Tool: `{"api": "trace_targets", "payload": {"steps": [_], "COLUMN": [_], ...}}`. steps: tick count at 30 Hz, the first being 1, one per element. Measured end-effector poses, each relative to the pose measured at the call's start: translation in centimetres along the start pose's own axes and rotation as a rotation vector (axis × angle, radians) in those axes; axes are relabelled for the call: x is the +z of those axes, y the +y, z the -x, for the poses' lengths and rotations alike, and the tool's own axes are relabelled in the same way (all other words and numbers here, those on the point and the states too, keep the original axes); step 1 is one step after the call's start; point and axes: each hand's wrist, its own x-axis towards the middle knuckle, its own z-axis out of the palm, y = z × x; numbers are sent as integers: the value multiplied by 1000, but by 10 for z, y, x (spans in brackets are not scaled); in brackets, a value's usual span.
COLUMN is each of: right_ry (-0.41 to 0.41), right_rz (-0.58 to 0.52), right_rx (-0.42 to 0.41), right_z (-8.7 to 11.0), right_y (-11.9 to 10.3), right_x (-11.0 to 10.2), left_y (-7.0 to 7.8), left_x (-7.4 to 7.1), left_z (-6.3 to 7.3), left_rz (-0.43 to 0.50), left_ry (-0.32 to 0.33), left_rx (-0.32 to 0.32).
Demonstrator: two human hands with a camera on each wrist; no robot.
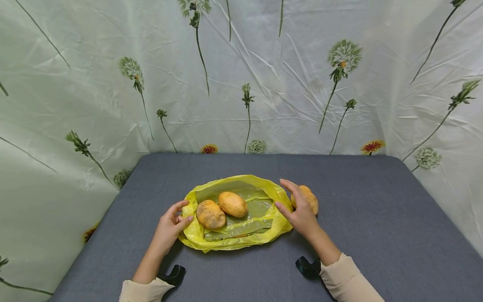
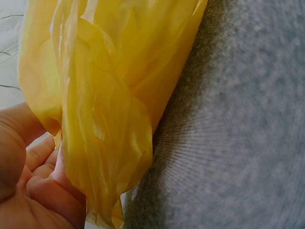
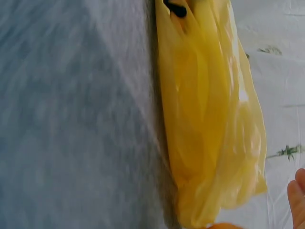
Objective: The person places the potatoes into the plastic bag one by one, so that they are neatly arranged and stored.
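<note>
A yellow plastic bag (image 1: pixel 281 224) lies on the table with its mouth spread wide. Inside, a browner potato (image 1: pixel 210 214) rests at the left beside a paler potato (image 1: pixel 233 204). My left hand (image 1: pixel 170 224) is at the bag's left end, thumb and index finger apart at the rim, the other fingers loosely bent. In the left wrist view the yellow plastic hides some fingertips. At the right end my right hand (image 1: pixel 302 209) has its thumb and fingers spread, with nothing in its grasp. Partly hidden behind that hand is another potato (image 1: pixel 311 201), outside the bag.
The dark grey table (image 1: pixel 377 235) has rounded far corners. A pale curtain (image 1: pixel 286 75) printed with dandelions hangs behind it and along both sides. Black wrist mounts (image 1: pixel 308 267) sit at both cuffs.
</note>
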Motion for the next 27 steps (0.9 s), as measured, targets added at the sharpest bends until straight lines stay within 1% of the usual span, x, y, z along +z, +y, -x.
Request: {"api": "trace_targets", "payload": {"steps": [4, 5, 7, 11, 14, 19, 23, 27], "right_ry": [48, 59, 75, 84, 95, 104, 96, 80], "right_rz": [-11, -8, 12, 47, 62, 75, 99, 124], "right_rx": [-48, -50, -35, 22, 38, 43, 76, 152], "right_z": [1, 1, 3, 7, 10, 15, 19, 23], "right_y": [6, 7, 10, 14, 19, 28, 34, 38], "right_x": [-7, -9, -13, -21, -26, -35, -41, -45], "left_y": [0, 0, -1, -1, -1, 1, 8, 24], "left_x": [0, 0, 0, 0, 0, 0, 0, 2], "left_z": [0, 0, 0, 0, 0, 1, 2, 6], "left_rz": [-1, -2, -4, -1, 6, 2, 11, -1], "left_ry": [-2, -2, -1, 1, -1, -4, -6, -7], "left_rx": [3, 4, 6, 13, 15, -7, -27, -24]}}
